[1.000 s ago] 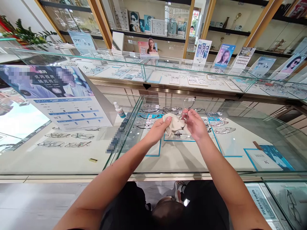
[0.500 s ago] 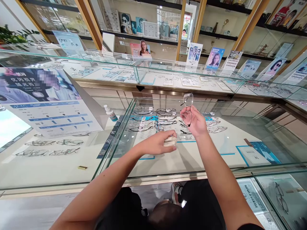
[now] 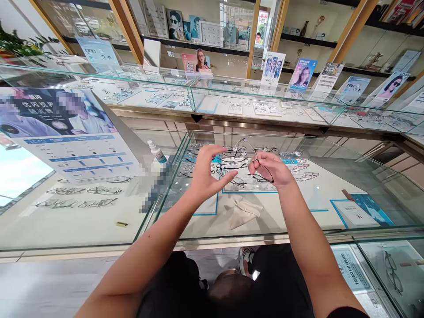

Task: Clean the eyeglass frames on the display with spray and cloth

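Glass counter [image 3: 205, 229] across mid-frame, spray bottle [image 3: 157, 153] left of centre. Right hand [image 3: 271, 170] pinches glasses [image 3: 254, 150] just right of centre; left hand [image 3: 206, 172] — released, fingers spread — just left of them. Cloth [image 3: 245, 213] lies on the counter, lower centre.

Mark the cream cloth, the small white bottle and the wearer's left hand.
Cream cloth [image 3: 245, 213]: head view, middle of its fabric.
Small white bottle [image 3: 157, 152]: head view, body below the top.
Left hand [image 3: 204, 176]: head view, back of the hand.
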A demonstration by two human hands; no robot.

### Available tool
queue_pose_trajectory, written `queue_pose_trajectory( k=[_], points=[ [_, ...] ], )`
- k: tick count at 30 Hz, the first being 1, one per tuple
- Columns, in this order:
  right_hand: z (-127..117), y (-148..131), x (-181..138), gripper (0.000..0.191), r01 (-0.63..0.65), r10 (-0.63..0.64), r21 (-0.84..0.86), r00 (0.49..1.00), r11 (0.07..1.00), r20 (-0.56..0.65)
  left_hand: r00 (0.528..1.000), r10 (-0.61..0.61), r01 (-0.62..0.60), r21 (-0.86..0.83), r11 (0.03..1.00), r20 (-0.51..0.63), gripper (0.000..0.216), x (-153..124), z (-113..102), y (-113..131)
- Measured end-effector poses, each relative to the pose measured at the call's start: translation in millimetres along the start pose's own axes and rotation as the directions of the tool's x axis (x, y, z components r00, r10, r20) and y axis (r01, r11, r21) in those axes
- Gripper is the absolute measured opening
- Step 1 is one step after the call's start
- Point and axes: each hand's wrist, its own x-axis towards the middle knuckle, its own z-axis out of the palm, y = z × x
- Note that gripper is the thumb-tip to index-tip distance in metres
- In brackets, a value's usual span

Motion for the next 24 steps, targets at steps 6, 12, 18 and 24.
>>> queue_pose_trajectory(
  k=[6,12,18,24],
  points=[
    [-1.8,0.7,-1.8,0.035,-0.137,0.152,-0.076,0.957,0.988,0.245,0.98,0.172,-0.176,0.037,0.984,0.097,0.091,-0.7,-2.5,-0.3],
    [-1.8,1.0,-2.2,0.035,-0.145,0.166,-0.096,0.945,0.985,0.282,0.988,0.106,-0.104,-0.021,0.994,0.109,0.072,-6.2,0.9,-1.7],
    [-0.7,2.8,-2.3,0.034,-0.132,0.152,-0.085,0.941,0.988,0.302,0.995,0.057,-0.053,-0.049,0.997,0.087,0.069,-3.7,-1.7,1.1],
    [4.3,-4.7,-4.1,0.051,-0.065,0.099,-0.154,0.969,0.986,0.224,0.998,0.05,-0.052,-0.076,0.996,-0.033,0.061,-0.8,-3.1,0.3]
  ],
)
